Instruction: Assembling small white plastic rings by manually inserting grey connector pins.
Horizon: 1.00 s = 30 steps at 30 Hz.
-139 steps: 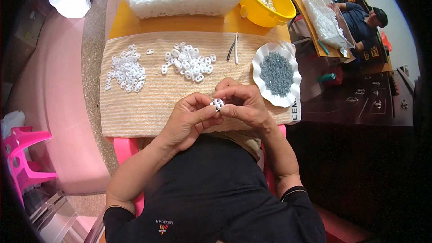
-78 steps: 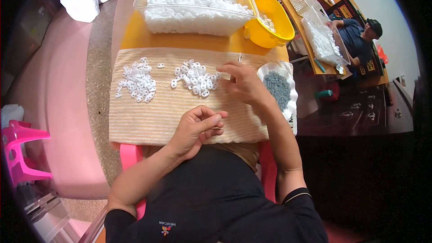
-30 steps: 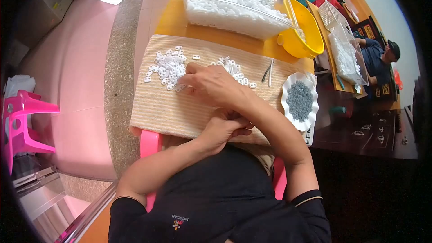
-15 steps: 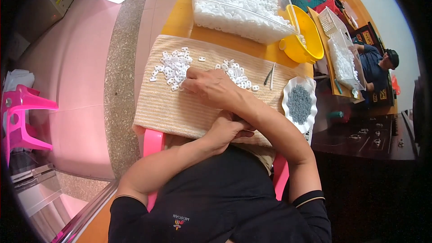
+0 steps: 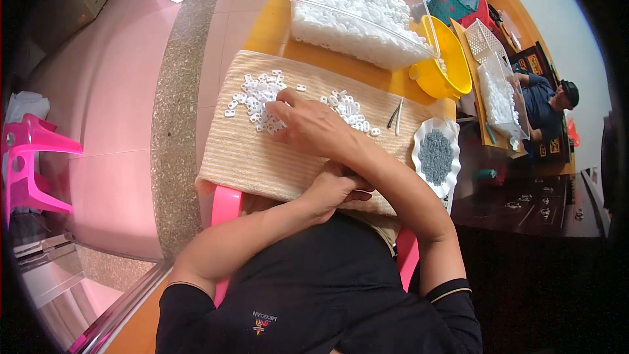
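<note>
My right hand reaches over the striped beige towel, its bent fingers apart at the edge of a loose pile of small white two-holed plastic pieces. Nothing held shows between those fingers. A second pile of the same white pieces lies just beyond the hand, partly covered by it. Close to my body, my left hand has its fingers curled in, partly hidden under my right forearm; what it holds, if anything, cannot be made out.
A clear bin of white pieces and a yellow bowl stand at the back. Tweezers lie right of the piles, near a wavy white dish of small grey bits. Another person sits at far right.
My right hand's fingers have spread from a closer bunch at the pile's edge. My left hand stays about where it was. The whole view has shifted slightly.
</note>
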{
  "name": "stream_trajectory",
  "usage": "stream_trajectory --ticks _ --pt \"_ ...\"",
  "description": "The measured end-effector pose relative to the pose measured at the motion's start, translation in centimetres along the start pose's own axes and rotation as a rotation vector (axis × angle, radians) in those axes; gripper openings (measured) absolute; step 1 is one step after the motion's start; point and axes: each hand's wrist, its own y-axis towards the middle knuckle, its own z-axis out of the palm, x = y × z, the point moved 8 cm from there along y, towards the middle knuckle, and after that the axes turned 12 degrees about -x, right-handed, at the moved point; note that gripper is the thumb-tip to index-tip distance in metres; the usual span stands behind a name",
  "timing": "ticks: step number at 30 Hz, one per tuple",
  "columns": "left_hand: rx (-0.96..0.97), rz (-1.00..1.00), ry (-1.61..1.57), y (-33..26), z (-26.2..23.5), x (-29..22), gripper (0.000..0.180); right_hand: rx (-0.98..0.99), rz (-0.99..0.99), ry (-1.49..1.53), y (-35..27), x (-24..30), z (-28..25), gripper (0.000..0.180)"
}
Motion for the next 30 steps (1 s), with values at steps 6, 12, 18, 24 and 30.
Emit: stream_trajectory --ticks 6,12,18,24,30 --pt "0.046 0.041 -0.020 0.5 0.1 0.2 0.022 0.033 0.032 -0.039 1.3 -0.4 0.3 0.036" --pt "0.020 -0.033 -0.004 0.8 -0.3 0.8 0.020 -0.025 -0.028 -0.009 2.2 -0.4 0.7 0.017" --pt "0.050 -0.054 -0.021 0.5 0.1 0.7 0.019 -0.043 -0.065 -0.015 2.3 -0.5 0.6 0.014" --pt "0.049 -0.047 -0.023 0.8 0.2 1.2 0.017 -0.033 -0.101 0.002 2.2 -1.1 0.8 0.012" --pt "0.059 -0.029 -0.015 0.6 0.2 0.9 0.019 -0.065 -0.064 0.075 1.5 -1.6 0.5 0.017"
